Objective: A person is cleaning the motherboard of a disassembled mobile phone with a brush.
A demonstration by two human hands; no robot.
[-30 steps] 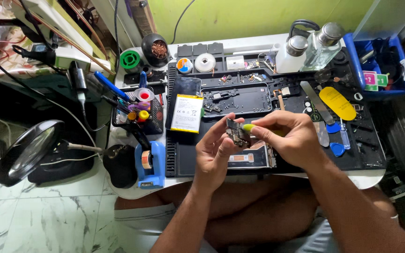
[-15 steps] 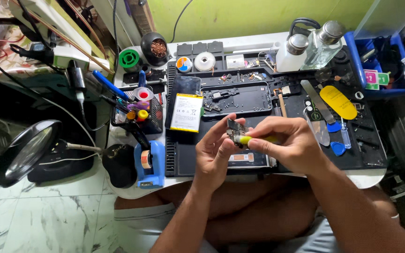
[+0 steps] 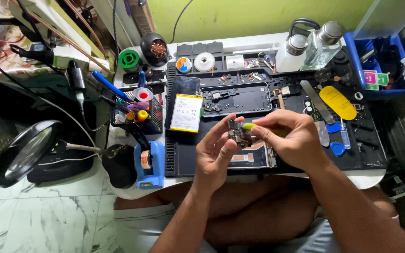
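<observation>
Both arms are bare, with no sleeves, no watch and no rings. The left hand (image 3: 216, 152) and the right hand (image 3: 291, 140) wear no gloves. The legs are bare too, and light grey shorts (image 3: 132, 220) cover the lap.

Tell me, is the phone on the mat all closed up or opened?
Opened. The phone lies on the black mat with its back off, its insides showing, and its battery lies outside it, to its left.
</observation>
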